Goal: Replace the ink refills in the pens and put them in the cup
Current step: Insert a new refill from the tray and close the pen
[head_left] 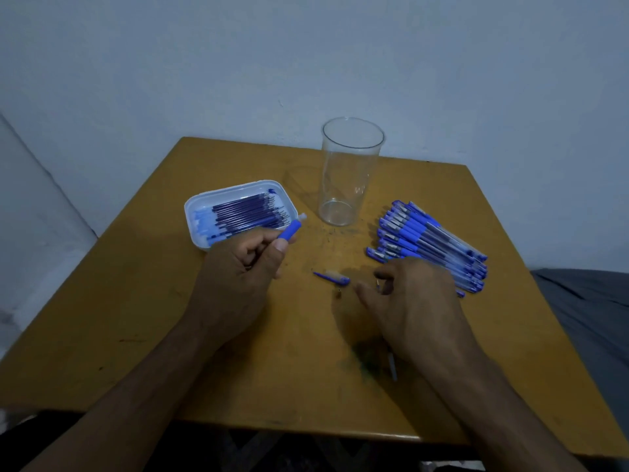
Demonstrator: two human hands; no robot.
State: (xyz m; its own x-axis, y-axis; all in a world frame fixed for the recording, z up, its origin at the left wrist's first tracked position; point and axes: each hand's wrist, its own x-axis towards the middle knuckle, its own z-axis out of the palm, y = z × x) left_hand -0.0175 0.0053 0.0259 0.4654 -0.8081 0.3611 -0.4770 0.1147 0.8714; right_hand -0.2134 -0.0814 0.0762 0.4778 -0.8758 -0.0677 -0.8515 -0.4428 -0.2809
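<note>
Two hands are busy. My left hand (pixel 238 267) grips the pen body (pixel 289 231) with curled fingers, near the tray of refills (pixel 238 212). My right hand (pixel 418 301) hovers low over the tabletop (pixel 136 335), fingers pinching something thin — I cannot tell what. The cap (pixel 332 277) and a tiny part (pixel 338 294) lie loose between my hands — one bump could roll them off. The cup (pixel 350 172) holds no pens.

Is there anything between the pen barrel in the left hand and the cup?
Nothing visible. The pen barrel in the left hand sits left of the cup, with only bare table between them. The cup's mouth is open and it holds nothing.
</note>
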